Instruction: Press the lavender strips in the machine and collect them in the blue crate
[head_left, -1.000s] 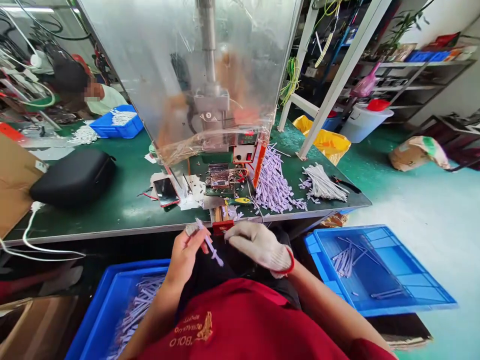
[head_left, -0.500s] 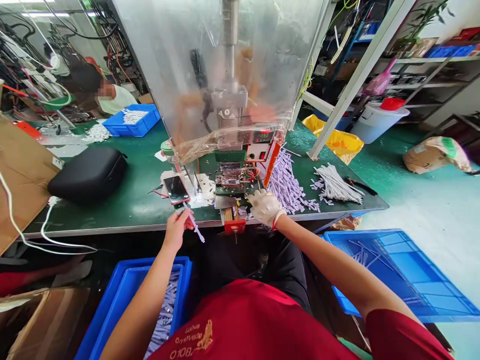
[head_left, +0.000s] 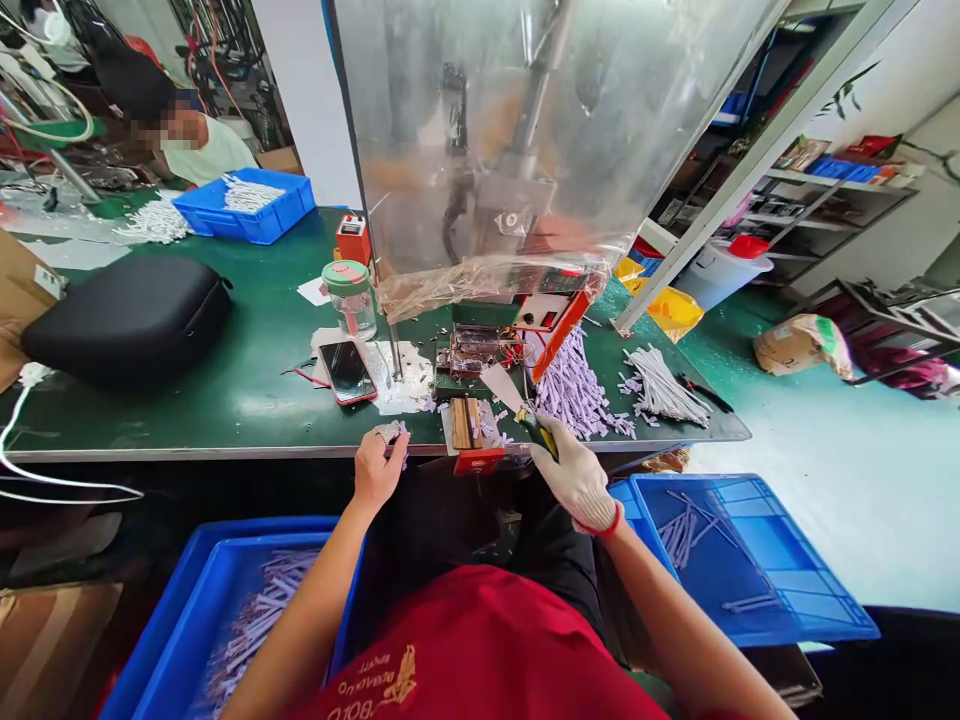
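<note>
My right hand (head_left: 574, 478), in a white work glove, grips the dark green and yellow handle of a putty knife (head_left: 501, 385). Its blade points up and left, close to the small metal fixture (head_left: 478, 350) under the press. At the front edge of the bench, my bare left hand (head_left: 379, 465) is closed around a lilac plastic strip (head_left: 403, 440), of which only a bit shows past the fingers. Between the hands, a wooden block (head_left: 466, 424) sits above a red bracket (head_left: 480, 461), with lilac scraps beside it.
A plastic-sheeted press (head_left: 517, 200) rises above the bench. Lilac pieces (head_left: 574, 385) and white strips (head_left: 667, 385) lie right; a phone (head_left: 346, 373), a lidded jar (head_left: 350, 300) and a black case (head_left: 131, 320) lie left. Blue crates (head_left: 180, 600) flank my legs. A co-worker (head_left: 199, 145) sits far left.
My right hand has drawn back from the fixture toward me, and the putty knife now shows plainly in it. The strip in my left hand is now mostly hidden. The camera view has shifted.
</note>
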